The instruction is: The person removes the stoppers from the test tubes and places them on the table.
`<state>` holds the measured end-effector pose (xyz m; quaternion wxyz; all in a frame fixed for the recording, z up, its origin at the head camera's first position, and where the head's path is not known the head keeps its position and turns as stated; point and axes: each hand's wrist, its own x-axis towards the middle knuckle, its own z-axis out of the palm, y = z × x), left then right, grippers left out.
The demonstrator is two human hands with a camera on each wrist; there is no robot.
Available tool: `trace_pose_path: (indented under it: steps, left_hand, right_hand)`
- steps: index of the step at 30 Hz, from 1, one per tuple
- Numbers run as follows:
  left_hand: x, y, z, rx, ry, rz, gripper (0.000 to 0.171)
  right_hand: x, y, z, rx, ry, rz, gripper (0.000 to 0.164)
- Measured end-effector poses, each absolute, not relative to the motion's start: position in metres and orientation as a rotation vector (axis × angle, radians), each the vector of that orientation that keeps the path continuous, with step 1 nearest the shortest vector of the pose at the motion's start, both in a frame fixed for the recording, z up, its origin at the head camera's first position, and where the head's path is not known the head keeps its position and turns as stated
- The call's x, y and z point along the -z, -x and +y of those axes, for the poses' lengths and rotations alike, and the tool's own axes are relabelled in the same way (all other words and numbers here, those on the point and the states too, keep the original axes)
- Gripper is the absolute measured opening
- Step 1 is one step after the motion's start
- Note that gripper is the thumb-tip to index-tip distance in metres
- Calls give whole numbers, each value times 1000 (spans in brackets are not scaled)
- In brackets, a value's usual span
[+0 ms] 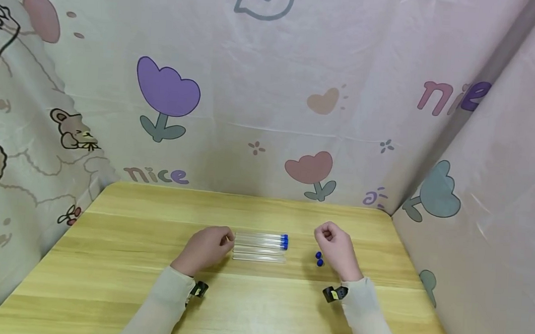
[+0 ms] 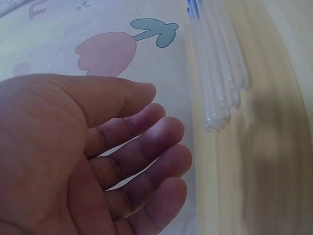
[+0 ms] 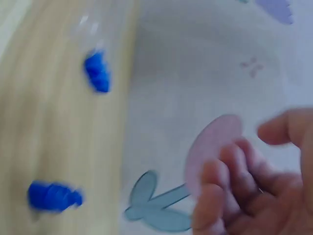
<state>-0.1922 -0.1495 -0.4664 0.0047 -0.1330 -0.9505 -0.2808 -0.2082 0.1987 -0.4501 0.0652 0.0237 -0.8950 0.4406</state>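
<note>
Blue caps (image 1: 320,263) lie loose on table (image 1: 260,308), just left of right grip (image 1: 337,249); clear tubes (image 1: 259,260), some capped, just right of left grip (image 1: 206,247). Both grips relaxed, loosely curled.

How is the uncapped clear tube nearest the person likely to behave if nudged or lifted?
The tube looks round and slender, so it would probably roll when nudged. Its straight, unbent length suggests it is stiff. Its smooth, shiny surface may make it slippery to pinch.
</note>
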Motion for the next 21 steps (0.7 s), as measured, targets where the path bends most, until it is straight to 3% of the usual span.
trace_pose_path:
  steps: [21]
  left_hand:
    - [485,209,-143,799,435,-2937,15]
  right_hand:
    - [437,195,185,-1333,-356,-2719,11]
